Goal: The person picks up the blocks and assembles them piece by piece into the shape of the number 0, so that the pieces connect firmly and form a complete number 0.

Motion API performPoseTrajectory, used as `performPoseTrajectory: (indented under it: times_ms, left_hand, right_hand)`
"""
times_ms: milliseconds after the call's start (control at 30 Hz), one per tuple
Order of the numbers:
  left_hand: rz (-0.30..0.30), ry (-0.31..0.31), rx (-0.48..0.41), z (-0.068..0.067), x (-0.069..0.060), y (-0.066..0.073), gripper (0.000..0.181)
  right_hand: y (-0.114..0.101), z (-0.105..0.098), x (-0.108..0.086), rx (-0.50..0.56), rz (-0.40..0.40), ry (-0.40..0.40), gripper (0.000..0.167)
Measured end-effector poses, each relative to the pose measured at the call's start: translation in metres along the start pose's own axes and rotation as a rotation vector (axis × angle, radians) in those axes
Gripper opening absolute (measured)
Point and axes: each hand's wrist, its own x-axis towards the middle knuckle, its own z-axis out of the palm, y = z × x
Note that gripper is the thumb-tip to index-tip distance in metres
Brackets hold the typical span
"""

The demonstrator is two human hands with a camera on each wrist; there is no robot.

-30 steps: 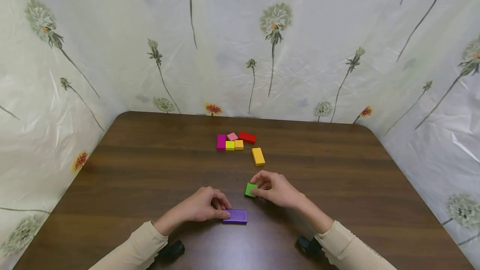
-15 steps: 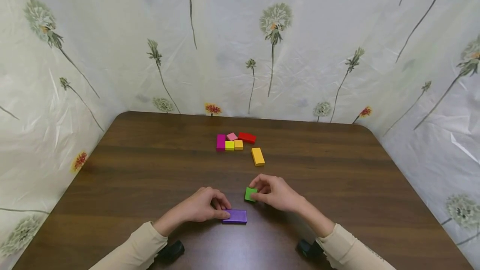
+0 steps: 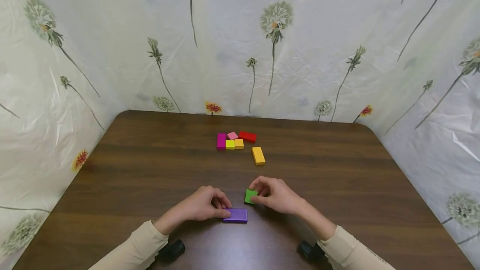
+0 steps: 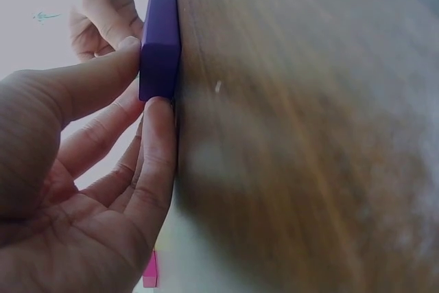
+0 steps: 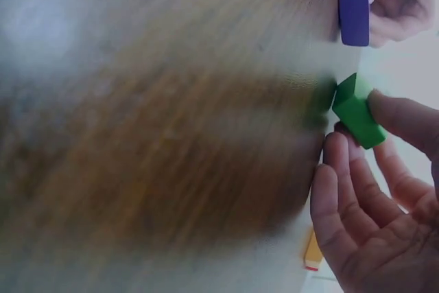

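Observation:
A flat purple block (image 3: 237, 216) lies on the table near its front, long side running left to right. My left hand (image 3: 204, 204) holds its left end, thumb on top and fingers at the far side; the left wrist view shows the thumb and a fingertip against the purple block (image 4: 160, 46). Just beyond and to the right, my right hand (image 3: 277, 195) pinches a small green block (image 3: 250, 196) between thumb and fingers. In the right wrist view the green block (image 5: 358, 113) is tilted, apart from the purple one.
Farther back on the brown table (image 3: 168, 157) lie a magenta block (image 3: 221, 141), a pink block (image 3: 232, 136), a red block (image 3: 247, 136), a yellow block (image 3: 230, 144) and a small orange block (image 3: 238, 143). A longer orange block (image 3: 258, 156) lies nearer. A floral curtain (image 3: 225, 53) surrounds the table.
My right hand has brought the green block a little toward the front, closer to the purple block. My left hand and the purple block have stayed in place.

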Motion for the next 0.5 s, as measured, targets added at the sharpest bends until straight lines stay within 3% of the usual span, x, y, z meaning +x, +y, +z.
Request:
performPoseTrajectory:
  times_ms: [333,500]
  left_hand:
    - [-0.004,-0.002,-0.003,-0.0001,-0.0006,0.0,0.011]
    - [-0.001,-0.006,-0.004,-0.0002,-0.0014,0.0003,0.012]
  right_hand:
    - [-0.001,0.0017,-0.0034,-0.044,-0.066,-0.032,0.031]
    - [-0.0033,0.0018,-0.0053,-0.088,-0.047,-0.026,0.031]
